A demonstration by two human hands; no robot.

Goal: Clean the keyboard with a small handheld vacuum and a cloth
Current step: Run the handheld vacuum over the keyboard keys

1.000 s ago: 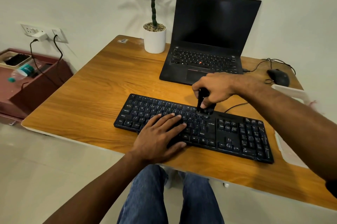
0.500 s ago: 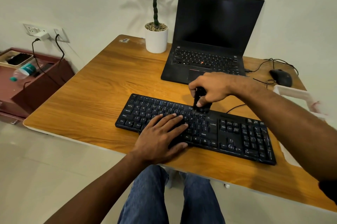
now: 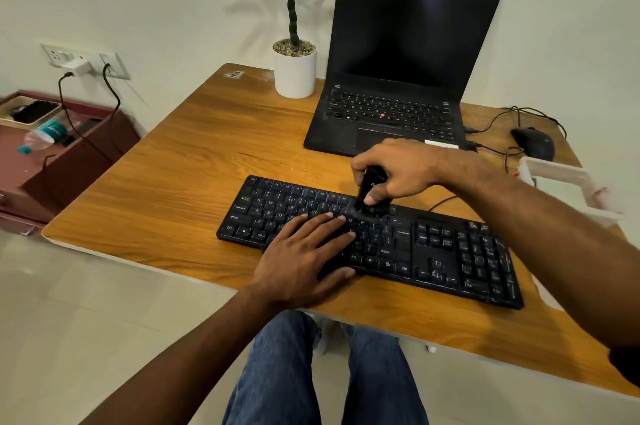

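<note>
Item one: black keyboard (image 3: pixel 450 251), lying across the near part of the wooden surface (image 3: pixel 180 189). Item two: small black handheld vacuum (image 3: pixel 369 194), upright, its lower end on the upper key rows near the keyboard's middle. I see my right hand (image 3: pixel 398 171) with fingers curled round the vacuum. My left hand (image 3: pixel 304 262) lies flat on the keys, fingers straight. Behind: open laptop (image 3: pixel 398 78), potted plant (image 3: pixel 294 68), mouse (image 3: pixel 533 142).
</note>
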